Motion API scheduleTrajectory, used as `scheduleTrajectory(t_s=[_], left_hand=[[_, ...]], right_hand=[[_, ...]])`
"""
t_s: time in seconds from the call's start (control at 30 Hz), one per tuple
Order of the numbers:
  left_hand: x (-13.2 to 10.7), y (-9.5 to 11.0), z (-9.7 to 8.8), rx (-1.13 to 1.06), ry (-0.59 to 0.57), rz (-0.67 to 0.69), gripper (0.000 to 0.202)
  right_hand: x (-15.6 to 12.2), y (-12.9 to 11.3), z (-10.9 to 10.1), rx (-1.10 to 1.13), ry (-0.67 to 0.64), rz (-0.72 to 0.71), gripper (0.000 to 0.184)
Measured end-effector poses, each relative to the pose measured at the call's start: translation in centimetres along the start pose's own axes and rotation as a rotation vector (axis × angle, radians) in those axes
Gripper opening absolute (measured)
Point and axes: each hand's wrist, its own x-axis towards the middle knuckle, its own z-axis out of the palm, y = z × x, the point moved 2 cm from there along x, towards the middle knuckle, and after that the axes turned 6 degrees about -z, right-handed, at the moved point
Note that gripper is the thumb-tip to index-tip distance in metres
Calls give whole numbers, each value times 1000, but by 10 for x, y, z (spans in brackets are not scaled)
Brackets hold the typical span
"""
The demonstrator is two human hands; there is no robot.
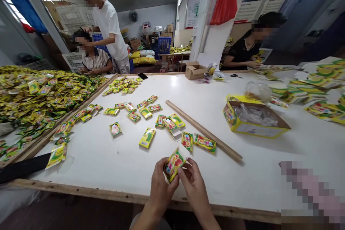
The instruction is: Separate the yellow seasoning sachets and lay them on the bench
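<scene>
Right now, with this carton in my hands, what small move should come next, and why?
Probably fold in the white flap with your right hand while your left hand steadies the carton: the flap appears to stand open at its far end.

held packet [173, 165]: 1 | wooden strip [202, 129]: 1 | phone [142, 76]: 1 | scissors [236, 76]: 1 | fan [133, 15]: 1

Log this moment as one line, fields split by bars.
left hand: gripping small printed carton | right hand: gripping same carton | beyond: wooden strip on white table
</scene>
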Motion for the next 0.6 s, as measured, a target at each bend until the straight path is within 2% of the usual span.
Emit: scheduleTrajectory(t_s=[0.07,0.13,0.2,0.3,0.47,0.6], left_hand=[[-10,0,6,-39,-17,-37,46],[-14,0,9,-135,-95,-102,57],[-14,0,10,-286,-212,-196,60],[-10,0,8,-464,-349,-294,52],[-1,-4,2,-493,-450,-310,52],[6,-4,-1,-497,-476,-321,44]], right_hand=[[-2,6,-9,-7,28,16,53],[-4,10,-18,-19,20,19,51],[-7,11,-24,-29,-57,21,52],[-10,10,-30,-40,-141,2,51],[-6,11,-35,-95,-206,-44,36],[6,10,-37,-164,-221,-68,31]])
